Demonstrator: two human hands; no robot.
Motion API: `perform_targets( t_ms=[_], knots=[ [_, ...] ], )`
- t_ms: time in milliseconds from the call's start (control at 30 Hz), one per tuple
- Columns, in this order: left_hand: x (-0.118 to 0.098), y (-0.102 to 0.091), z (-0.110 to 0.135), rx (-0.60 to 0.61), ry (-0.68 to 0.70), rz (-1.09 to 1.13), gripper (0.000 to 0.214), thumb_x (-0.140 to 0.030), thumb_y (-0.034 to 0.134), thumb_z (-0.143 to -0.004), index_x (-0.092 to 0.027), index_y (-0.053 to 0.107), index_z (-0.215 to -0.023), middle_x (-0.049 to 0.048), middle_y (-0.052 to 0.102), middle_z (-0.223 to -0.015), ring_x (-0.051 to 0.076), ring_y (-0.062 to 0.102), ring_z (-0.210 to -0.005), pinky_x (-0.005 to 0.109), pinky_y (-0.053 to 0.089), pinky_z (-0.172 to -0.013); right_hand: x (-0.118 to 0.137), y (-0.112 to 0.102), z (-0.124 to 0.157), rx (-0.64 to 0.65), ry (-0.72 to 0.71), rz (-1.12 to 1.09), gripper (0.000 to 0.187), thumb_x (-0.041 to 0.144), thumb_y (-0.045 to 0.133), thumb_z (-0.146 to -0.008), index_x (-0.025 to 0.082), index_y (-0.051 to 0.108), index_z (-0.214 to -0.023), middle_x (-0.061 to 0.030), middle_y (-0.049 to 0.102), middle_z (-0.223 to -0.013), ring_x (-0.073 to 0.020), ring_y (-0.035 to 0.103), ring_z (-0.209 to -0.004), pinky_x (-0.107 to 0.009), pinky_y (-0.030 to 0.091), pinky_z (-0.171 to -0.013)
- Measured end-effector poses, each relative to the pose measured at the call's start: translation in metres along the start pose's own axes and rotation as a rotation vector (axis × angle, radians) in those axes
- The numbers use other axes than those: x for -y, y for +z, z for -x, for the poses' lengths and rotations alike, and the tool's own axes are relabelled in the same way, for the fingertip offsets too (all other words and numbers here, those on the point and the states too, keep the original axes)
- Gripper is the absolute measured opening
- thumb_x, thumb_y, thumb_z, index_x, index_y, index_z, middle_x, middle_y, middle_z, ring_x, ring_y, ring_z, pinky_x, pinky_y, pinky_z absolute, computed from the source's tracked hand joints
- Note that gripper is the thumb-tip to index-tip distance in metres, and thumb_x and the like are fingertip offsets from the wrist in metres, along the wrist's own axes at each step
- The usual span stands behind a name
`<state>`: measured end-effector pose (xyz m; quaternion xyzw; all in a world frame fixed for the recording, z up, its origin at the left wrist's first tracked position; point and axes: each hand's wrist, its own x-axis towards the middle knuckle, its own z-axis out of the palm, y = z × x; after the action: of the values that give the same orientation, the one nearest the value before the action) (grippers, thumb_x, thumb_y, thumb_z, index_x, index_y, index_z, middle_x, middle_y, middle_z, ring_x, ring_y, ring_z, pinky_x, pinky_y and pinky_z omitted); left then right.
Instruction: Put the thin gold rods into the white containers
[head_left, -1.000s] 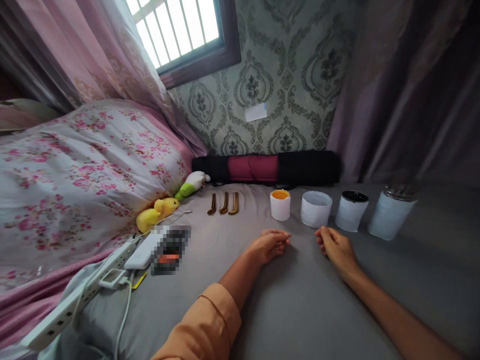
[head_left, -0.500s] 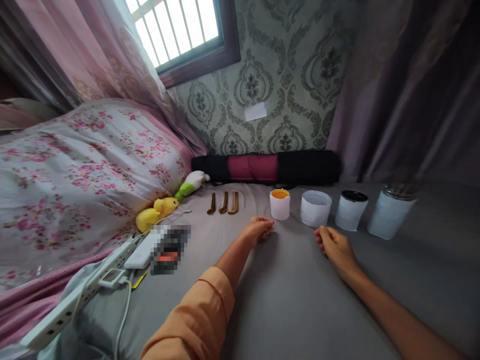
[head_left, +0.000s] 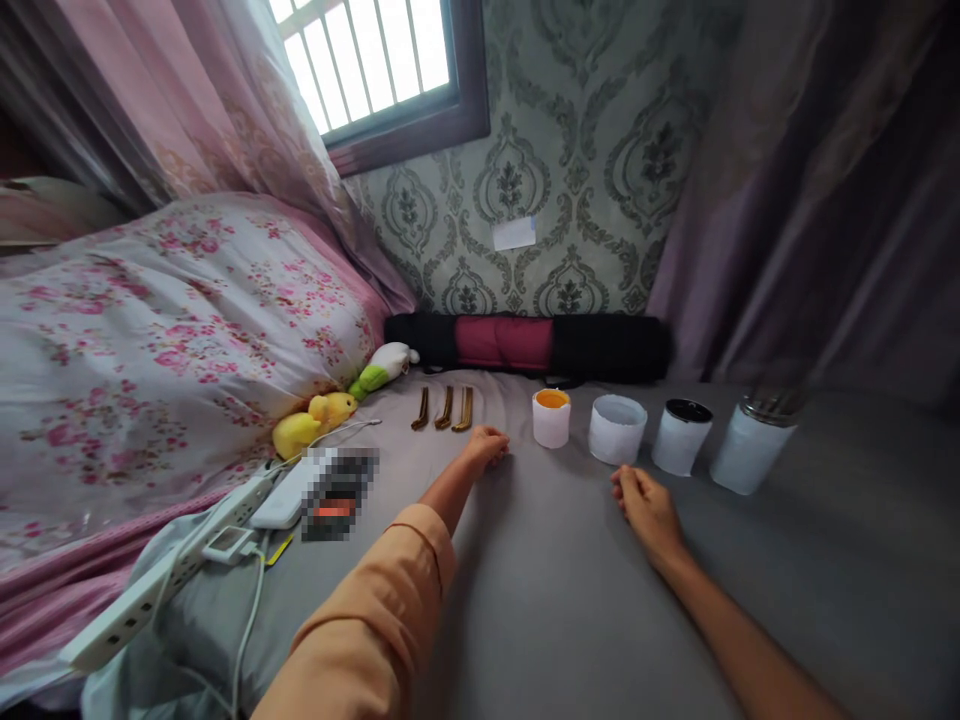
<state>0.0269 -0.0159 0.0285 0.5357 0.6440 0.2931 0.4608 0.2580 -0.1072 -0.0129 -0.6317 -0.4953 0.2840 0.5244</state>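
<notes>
Behind white cups [head_left: 618, 440], black-and-red roll [head_left: 502, 343], left hand [head_left: 487, 450] and right hand [head_left: 646, 508] loosely curled

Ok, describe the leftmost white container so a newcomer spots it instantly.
Find the long black-and-maroon roll. On the grey sheet before it stand four white-sided containers. Take the leftmost container: orange shows inside it, unlike the others.

A yellow plush toy [head_left: 298, 436] lies beside floral bedding [head_left: 180, 300] — power strip [head_left: 142, 600] nearby.

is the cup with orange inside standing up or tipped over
Upright: the cup stands on the gray sheet, its rim and orange inside facing up.
</notes>
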Motion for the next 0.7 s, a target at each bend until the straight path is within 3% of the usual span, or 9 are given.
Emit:
perform_targets(
  t_ms=[67,133,433,700],
  knots=[
    [-0.003,-0.006,-0.002,-0.014,-0.010,-0.075,0.030,-0.030,0.047,-0.081,-0.013,0.051,-0.104,0.0074,0.055,-0.100,0.015,0.055,-0.083,0.034,0.047,-0.070,-0.001,0.000,0.000,-0.005,-0.018,0.011,0.041,0.053,0.038,-0.074,0.017,0.056,-0.072,-0.0017,0.055,-0.058,-0.0124,0.050,-0.051,-0.022,0.036,-0.046],
    [-0.005,-0.013,-0.005,-0.032,-0.017,-0.150,0.033,-0.031,0.047,-0.081,-0.014,0.048,-0.109,0.0083,0.051,-0.108,0.018,0.053,-0.091,0.038,0.045,-0.075,-0.002,0.000,0.000,-0.004,-0.038,0.014,0.041,0.053,0.037,-0.075,0.017,0.056,-0.072,-0.0020,0.055,-0.058,-0.0127,0.050,-0.051,-0.022,0.036,-0.047],
    [-0.011,-0.039,-0.016,-0.148,-0.002,-0.474,0.033,-0.031,0.048,-0.080,-0.015,0.049,-0.109,0.0078,0.051,-0.108,0.019,0.052,-0.093,0.037,0.045,-0.076,-0.002,0.000,-0.001,-0.007,-0.052,0.015,0.041,0.053,0.034,-0.077,0.018,0.055,-0.068,-0.0028,0.055,-0.057,-0.0148,0.051,-0.053,-0.024,0.037,-0.051],
    [0.003,-0.054,-0.031,-0.216,0.034,-0.694,0.032,-0.030,0.048,-0.080,-0.015,0.050,-0.108,0.0078,0.052,-0.107,0.018,0.052,-0.092,0.037,0.045,-0.076,-0.001,-0.001,0.000,0.009,-0.045,0.043,0.040,0.051,0.033,-0.078,0.018,0.055,-0.071,-0.0031,0.056,-0.059,-0.0146,0.051,-0.053,-0.023,0.036,-0.050]
  ],
)
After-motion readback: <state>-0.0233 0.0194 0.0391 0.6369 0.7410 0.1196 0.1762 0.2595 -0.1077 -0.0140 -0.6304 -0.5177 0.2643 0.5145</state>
